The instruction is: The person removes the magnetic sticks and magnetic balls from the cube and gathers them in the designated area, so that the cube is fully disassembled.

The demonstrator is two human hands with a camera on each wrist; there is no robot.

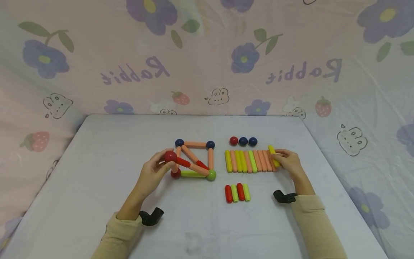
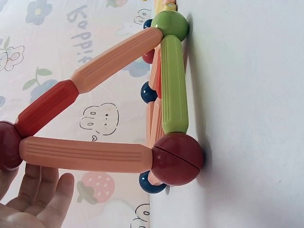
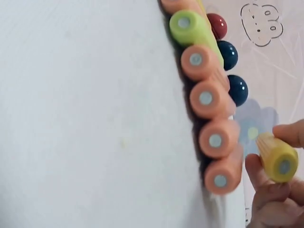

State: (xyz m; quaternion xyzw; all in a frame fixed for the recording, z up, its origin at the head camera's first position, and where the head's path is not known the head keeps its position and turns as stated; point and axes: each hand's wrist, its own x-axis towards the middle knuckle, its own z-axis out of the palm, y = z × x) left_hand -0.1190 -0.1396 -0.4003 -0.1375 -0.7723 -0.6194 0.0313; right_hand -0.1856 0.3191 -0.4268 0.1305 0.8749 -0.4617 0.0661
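Tan sleeves (image 1: 119, 233) came nearest the lens over a white tabletop (image 1: 81, 187). The left hand (image 1: 149, 176) pinched a glossy red ball (image 1: 170, 156) held off the table, the peak of a triangle. From it a short red rod (image 1: 183, 162) and a peach rod (image 1: 198, 169) ran end to end down to a green ball (image 1: 211, 175), while another peach rod (image 2: 85, 154) dropped to a second red ball (image 1: 175, 174). A green rod (image 1: 194, 174) joined the two lower balls.

The right hand (image 1: 291, 163) gripped a yellow rod (image 3: 275, 154) between thumb and fingers, tilted and raised at the right end of a row of rods (image 1: 238, 160). The step appeared to call for a light, steady pinch on the raised ball, since a tug could have parted the red-and-peach joint. The yellow rod looked best lifted clear of its neighbors, fingers off the gray disc (image 3: 284, 166), likely a magnet, at its end.

Farther out, two navy balls (image 1: 179, 143) marked the flat frame's far corners. Three loose balls (image 1: 243, 141) sat beyond the row; four short rods (image 1: 240, 191) lay on its near side. A floral curtain (image 1: 200, 72) hung behind.
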